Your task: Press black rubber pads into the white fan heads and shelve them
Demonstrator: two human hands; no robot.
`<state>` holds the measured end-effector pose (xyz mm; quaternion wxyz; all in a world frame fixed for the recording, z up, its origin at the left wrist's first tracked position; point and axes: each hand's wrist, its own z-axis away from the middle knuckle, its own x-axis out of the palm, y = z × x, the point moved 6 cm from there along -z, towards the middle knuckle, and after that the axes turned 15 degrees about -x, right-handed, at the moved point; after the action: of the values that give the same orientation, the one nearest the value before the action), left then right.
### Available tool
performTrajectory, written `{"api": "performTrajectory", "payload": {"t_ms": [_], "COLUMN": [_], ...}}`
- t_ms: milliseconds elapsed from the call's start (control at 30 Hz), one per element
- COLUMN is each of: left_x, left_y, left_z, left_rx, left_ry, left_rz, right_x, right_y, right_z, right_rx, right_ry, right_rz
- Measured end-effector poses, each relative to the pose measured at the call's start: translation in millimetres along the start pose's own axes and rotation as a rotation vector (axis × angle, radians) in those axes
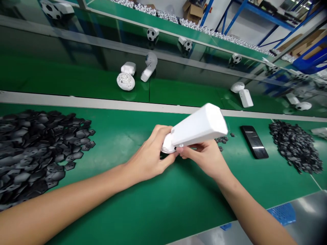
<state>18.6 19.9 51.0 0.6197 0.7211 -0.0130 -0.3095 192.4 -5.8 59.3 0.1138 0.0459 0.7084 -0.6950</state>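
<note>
Both my hands hold a long, tapered white plastic housing [199,124] above the green conveyor belt [143,204]. My left hand [150,153] wraps around its narrow end, where a rounded white cap [168,144] sits. My right hand [201,158] supports the underside from just behind that end, its fingertips close to my left hand. The housing's wide end points up and to the right. Part of the cap and the housing's lower side are hidden by my fingers.
Heaps of black hexagonal pieces [38,149] [293,146] lie left and right on the belt, with a few small pieces [221,141] and a black smartphone [254,142] nearby. White ball-shaped assemblies [125,81] stand on a raised green shelf [178,92] beyond a grey rail [122,103].
</note>
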Motion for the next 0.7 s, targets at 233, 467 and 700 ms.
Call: {"api": "performTrajectory", "payload": {"t_ms": [233, 467, 700], "left_x": [2.9, 3.7, 1.6], "left_y": [3.4, 4.5, 7.1], "left_z": [2.1, 5.2, 11.2], "left_rx": [-0.036, -0.026, 0.037], "left_ry": [-0.025, 0.019, 0.067], "left_rz": [-0.068, -0.093, -0.097], "right_x": [-1.7, 3.6, 8.3], "right_y": [7.2, 10.1, 8.3], "right_z": [4.9, 5.1, 7.8], "right_rx": [-0.046, -0.286, -0.363], "right_ry": [0.062, -0.162, -0.169], "right_rz": [0.128, 0.193, 0.182]}}
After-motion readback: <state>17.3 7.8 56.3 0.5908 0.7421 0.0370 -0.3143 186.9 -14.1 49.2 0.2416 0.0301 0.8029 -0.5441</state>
